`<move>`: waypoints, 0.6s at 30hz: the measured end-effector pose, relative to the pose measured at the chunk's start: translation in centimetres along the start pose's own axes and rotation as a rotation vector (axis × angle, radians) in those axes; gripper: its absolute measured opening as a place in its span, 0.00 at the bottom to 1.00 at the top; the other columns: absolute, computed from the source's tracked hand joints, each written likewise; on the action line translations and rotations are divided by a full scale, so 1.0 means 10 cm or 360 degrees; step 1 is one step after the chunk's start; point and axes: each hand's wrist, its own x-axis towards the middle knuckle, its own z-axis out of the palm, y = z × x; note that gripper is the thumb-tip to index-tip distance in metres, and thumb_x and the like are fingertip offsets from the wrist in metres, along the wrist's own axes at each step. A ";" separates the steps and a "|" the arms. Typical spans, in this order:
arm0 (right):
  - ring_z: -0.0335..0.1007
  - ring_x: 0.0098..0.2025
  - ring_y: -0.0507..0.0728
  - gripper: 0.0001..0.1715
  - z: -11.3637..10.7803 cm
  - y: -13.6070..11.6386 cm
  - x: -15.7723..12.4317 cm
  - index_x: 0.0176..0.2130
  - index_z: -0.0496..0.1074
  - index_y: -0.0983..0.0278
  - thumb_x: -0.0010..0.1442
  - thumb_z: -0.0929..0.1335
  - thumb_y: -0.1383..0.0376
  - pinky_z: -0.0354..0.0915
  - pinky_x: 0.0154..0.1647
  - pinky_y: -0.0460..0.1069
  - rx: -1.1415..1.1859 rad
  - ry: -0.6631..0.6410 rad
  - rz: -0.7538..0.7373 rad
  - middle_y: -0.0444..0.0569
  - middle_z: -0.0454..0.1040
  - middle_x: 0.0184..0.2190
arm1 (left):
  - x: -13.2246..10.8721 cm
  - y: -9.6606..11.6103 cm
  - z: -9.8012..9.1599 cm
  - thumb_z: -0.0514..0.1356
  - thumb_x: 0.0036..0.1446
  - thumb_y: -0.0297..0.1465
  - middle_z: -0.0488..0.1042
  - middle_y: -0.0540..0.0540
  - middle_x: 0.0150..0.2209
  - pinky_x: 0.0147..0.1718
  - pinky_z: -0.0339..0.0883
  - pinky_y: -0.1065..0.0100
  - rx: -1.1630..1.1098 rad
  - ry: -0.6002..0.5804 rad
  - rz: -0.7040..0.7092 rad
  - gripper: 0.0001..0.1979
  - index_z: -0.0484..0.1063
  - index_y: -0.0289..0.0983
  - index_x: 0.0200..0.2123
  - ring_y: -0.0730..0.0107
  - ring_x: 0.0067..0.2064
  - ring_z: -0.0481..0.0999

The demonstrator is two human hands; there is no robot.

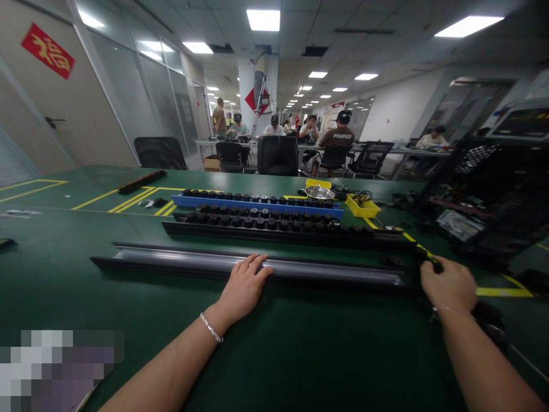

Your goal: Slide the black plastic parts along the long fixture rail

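Note:
A long black channel rail (184,260) with a shiny grey inner surface lies across the green table in front of me. My left hand (246,286) rests at the middle of this rail, its fingers bent over the near wall and into the trough. At the rail's right end, my right hand (448,283) is closed around a dark tool handle (437,266); the fingers cover most of it, so its kind is unclear. Behind the rail lie a black strip (274,226) bearing a row of round black sockets and a blue strip (214,201) with similar sockets.
A yellow tray (363,207) with cables and a round metal dish (319,193) stand beyond the strips. Dark equipment (484,194) rises at the right. A narrow dark bar (141,182) lies at the far left. Several people sit at tables in the background.

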 end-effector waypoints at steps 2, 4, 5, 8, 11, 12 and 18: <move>0.64 0.48 0.62 0.26 0.00 -0.24 0.15 0.45 0.71 0.66 0.57 0.56 0.56 0.60 0.47 0.53 -0.0004 -0.0138 -0.0248 0.57 0.71 0.45 | 0.03 -0.02 0.01 0.50 0.56 0.24 0.60 0.46 0.59 0.52 0.58 0.53 -0.0008 -0.0009 0.0004 0.17 0.66 0.44 0.48 0.58 0.60 0.56; 0.65 0.48 0.61 0.24 0.08 -0.49 0.29 0.45 0.71 0.66 0.57 0.58 0.56 0.59 0.48 0.52 -0.0025 -0.0355 -0.0592 0.57 0.70 0.46 | 0.06 -0.04 0.02 0.51 0.56 0.24 0.60 0.46 0.59 0.52 0.58 0.53 -0.0016 -0.0016 0.0009 0.17 0.65 0.45 0.48 0.58 0.60 0.56; 0.64 0.49 0.60 0.23 0.14 -0.60 0.36 0.45 0.71 0.67 0.56 0.59 0.57 0.58 0.49 0.52 -0.0059 -0.0459 -0.0745 0.57 0.70 0.47 | 0.07 -0.06 0.02 0.51 0.56 0.24 0.60 0.46 0.59 0.52 0.58 0.53 -0.0019 -0.0019 0.0013 0.18 0.65 0.44 0.48 0.58 0.60 0.56; 0.67 0.43 0.62 0.23 0.37 -0.83 0.52 0.41 0.70 0.69 0.51 0.65 0.55 0.60 0.44 0.53 -0.0269 -0.0719 -0.0788 0.58 0.72 0.41 | 0.12 -0.08 0.03 0.51 0.56 0.24 0.60 0.46 0.59 0.51 0.59 0.53 -0.0025 -0.0030 0.0022 0.18 0.65 0.44 0.49 0.58 0.60 0.55; 0.69 0.39 0.63 0.27 0.54 -0.88 0.64 0.41 0.67 0.68 0.47 0.67 0.52 0.60 0.38 0.52 -0.0356 -0.0780 -0.0666 0.58 0.72 0.38 | 0.15 -0.10 0.04 0.51 0.56 0.24 0.59 0.46 0.59 0.49 0.60 0.54 -0.0016 -0.0042 0.0007 0.18 0.65 0.45 0.49 0.58 0.61 0.55; 0.69 0.40 0.63 0.29 0.58 -0.86 0.68 0.42 0.66 0.68 0.47 0.67 0.50 0.60 0.37 0.51 -0.0343 -0.0782 -0.0660 0.58 0.72 0.38 | 0.16 -0.10 0.04 0.51 0.56 0.24 0.59 0.47 0.59 0.49 0.60 0.54 -0.0011 -0.0042 0.0004 0.18 0.66 0.45 0.48 0.58 0.61 0.54; 0.68 0.42 0.63 0.35 0.64 -0.69 0.83 0.48 0.60 0.68 0.47 0.68 0.50 0.58 0.37 0.49 -0.0224 -0.0904 -0.0627 0.62 0.70 0.42 | 0.26 -0.12 0.11 0.52 0.56 0.25 0.59 0.46 0.59 0.48 0.61 0.54 0.0017 -0.0008 -0.0026 0.17 0.67 0.45 0.48 0.57 0.60 0.55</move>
